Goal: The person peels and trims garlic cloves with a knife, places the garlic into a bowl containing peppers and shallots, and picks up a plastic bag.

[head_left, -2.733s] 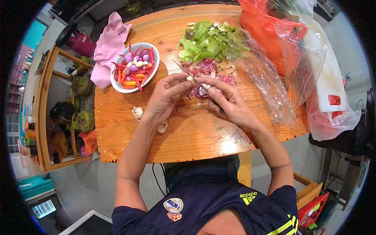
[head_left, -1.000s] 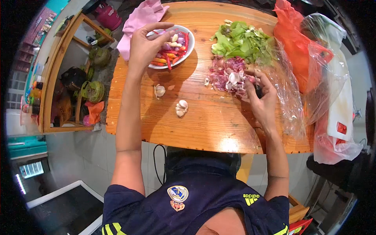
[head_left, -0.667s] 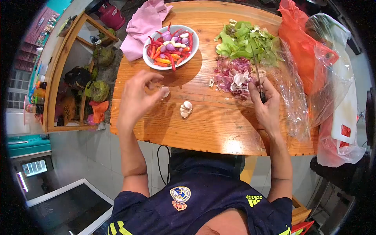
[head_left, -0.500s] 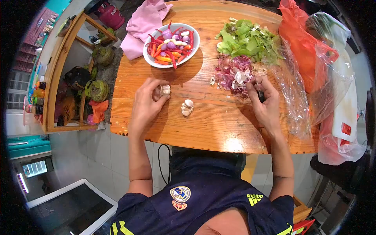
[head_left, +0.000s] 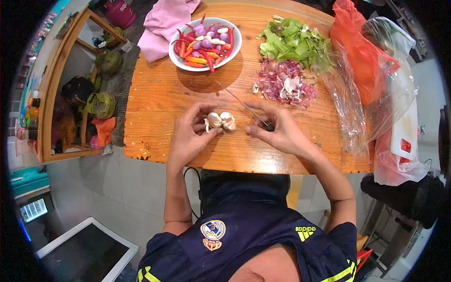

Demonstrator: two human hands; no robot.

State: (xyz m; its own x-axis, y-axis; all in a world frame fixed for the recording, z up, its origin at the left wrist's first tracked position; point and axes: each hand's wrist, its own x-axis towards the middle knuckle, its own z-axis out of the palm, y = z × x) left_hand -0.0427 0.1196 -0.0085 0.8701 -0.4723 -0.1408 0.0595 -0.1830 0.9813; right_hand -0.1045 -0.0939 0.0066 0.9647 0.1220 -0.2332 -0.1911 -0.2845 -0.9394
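My left hand (head_left: 188, 136) is closed on a piece of garlic bulb (head_left: 214, 120), thumb and fingers around its left side. Just right of it, a second clump of garlic cloves (head_left: 228, 121) rests on the wooden table (head_left: 159, 108), close to or touching the first. A small knife (head_left: 254, 113) is in my right hand (head_left: 280, 131), its dark handle in the curled fingers. Its thin blade points up and left, above the garlic. Beyond my right hand lies a heap of purple shallot skins with whitish garlic peel (head_left: 286, 87).
A white bowl (head_left: 238, 44) of chillies, shallots and peeled garlic stands at the back left, beside a pink cloth (head_left: 164, 28). Green leafy scraps (head_left: 293, 42) lie at the back right. Red (head_left: 359, 56) and clear plastic bags and a white cutting board (head_left: 404, 113) line the right side.
My right hand has moved left from the peel heap, bringing the knife near the garlic. My left hand has shifted right with its garlic, beside the other clump. The view has shifted slightly.
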